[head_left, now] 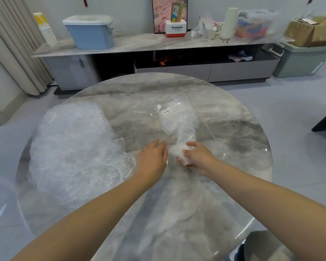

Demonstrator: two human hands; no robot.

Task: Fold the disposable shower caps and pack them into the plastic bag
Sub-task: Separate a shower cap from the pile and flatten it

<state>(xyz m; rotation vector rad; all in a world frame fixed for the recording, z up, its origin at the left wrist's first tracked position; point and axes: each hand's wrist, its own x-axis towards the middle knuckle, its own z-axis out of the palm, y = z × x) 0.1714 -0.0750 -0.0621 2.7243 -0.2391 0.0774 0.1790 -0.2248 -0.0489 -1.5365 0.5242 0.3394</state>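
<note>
Right hand grips a folded shower cap at the plastic bag mouth, left hand flat, open; next, push it inside.

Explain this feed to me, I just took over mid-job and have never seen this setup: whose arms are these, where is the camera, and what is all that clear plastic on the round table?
There is no machine here. A person works with bare hands, and the single picture comes from a wide-angle camera on their head, looking forward and down. The left hand lies with fingers straight on the round marble table. The right hand grips a bunched white shower cap at the mouth of the clear plastic bag, which already holds whitish caps and carries a small label. The big crinkly heap on the left is the pile of loose shower caps, apparently waiting to be folded. Behind the table, a long sideboard holds a blue bin and boxes, which look unrelated to the job.
</note>
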